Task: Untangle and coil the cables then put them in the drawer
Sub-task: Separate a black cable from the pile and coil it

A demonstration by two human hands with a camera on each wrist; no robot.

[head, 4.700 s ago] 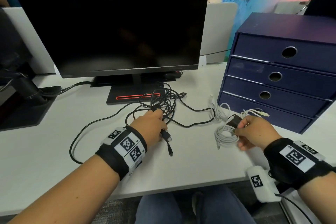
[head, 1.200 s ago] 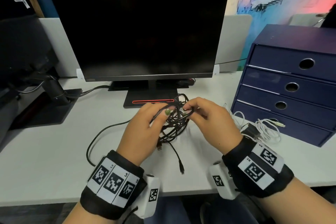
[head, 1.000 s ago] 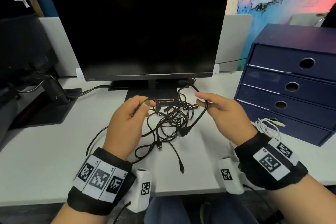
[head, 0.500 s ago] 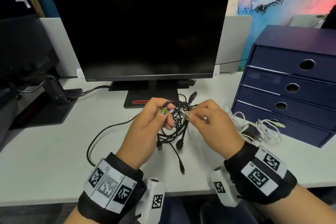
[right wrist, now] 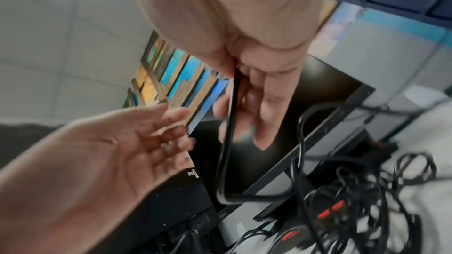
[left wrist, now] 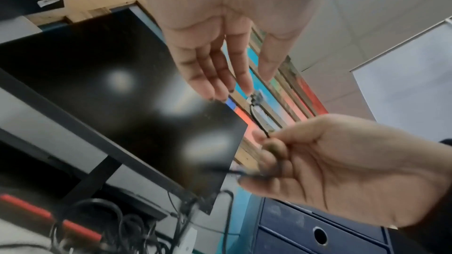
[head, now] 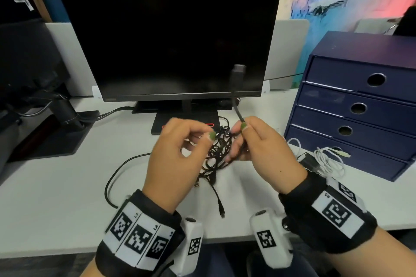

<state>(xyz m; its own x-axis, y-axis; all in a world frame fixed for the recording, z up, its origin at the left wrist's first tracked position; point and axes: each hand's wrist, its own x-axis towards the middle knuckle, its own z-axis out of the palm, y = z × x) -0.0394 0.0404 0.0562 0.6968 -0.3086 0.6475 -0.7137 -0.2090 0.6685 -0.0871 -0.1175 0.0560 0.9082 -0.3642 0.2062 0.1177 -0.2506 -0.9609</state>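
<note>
Both hands are raised above the white desk (head: 56,186), in front of the dark monitor (head: 166,36).

The right hand (head: 263,148) pinches a black cable (head: 237,110) between thumb and forefinger. The cable end stands up from the pinch, and its plug (head: 238,72) shows against the screen. The right wrist view shows the same cable (right wrist: 229,123) running down from the fingers and bending into the heap below.

The left hand (head: 177,159) is beside it, fingers loosely bent, thumb near the forefinger. In the left wrist view the fingers (left wrist: 220,69) are fairly straight and hold nothing visible. Whether a strand touches them in the head view cannot be told.

The black tangle (head: 216,155) hangs and lies between the two hands. Loose ends trail on the desk toward the near edge, one ending in a small plug (head: 222,213). A long loop (head: 112,182) runs out to the left.

White cable (head: 331,162), loosely bunched, lies on the desk to the right, with a dark adapter (head: 309,161) beside it. Both sit just in front of the blue drawer unit (head: 360,96). All four drawers are closed.
</note>
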